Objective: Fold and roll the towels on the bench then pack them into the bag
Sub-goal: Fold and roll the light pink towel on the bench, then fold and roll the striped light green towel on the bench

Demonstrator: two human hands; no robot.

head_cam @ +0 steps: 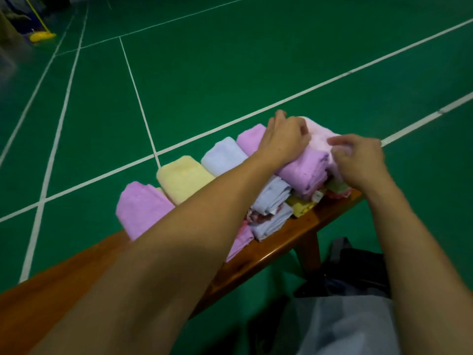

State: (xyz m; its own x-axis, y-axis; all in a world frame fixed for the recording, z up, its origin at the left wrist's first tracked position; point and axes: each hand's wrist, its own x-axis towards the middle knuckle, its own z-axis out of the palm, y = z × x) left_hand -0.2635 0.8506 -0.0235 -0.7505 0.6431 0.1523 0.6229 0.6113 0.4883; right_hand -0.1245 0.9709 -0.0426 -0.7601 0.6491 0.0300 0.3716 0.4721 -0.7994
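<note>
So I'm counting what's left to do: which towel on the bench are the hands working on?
The pale pink towel at the far end of the row. Both the left hand and right hand are on it; the purple, yellow and blue ones lie untouched.

I count two hands [284, 139], one wooden bench [294, 242], one dark bag [358, 267], and at least five folded towels [183, 179]; lower layers cannot be counted.

indoor sports court | green floor [230, 60] | white court lines [138, 98] | wooden bench [294, 237]
</note>
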